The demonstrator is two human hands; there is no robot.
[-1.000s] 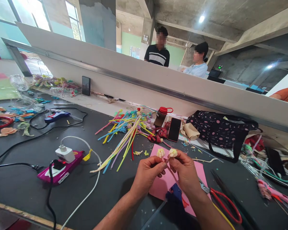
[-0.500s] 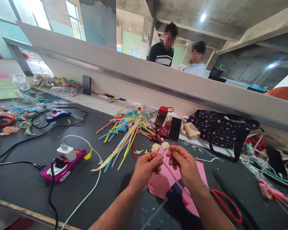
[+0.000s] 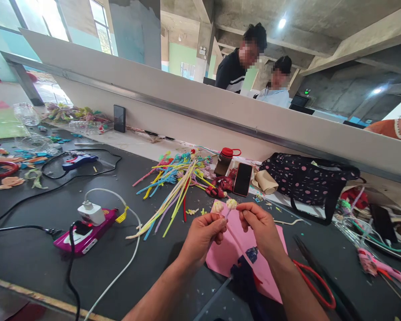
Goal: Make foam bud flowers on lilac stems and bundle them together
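Note:
My left hand [image 3: 202, 236] and my right hand [image 3: 259, 227] are raised over a pink paper sheet [image 3: 230, 256] on the dark worktable. Each hand pinches a thin pink stem topped by a small cream bud: the left bud [image 3: 218, 207], the right bud [image 3: 231, 203]. The two buds almost touch. A blue glue gun [image 3: 243, 272] lies under my wrists, partly hidden by my right forearm.
A bundle of coloured pipe cleaners [image 3: 173, 183] lies ahead. Nearby are a brown bottle [image 3: 224, 161], a phone [image 3: 243, 179], a spotted black bag [image 3: 304, 178], red-handled scissors [image 3: 316, 285] and a pink power strip [image 3: 85, 229] with cables. Two people stand behind the white partition [image 3: 200, 107].
My hands with the two buds rose slightly and shifted left, bringing the buds closer together. The two people behind the partition moved right and leaned in.

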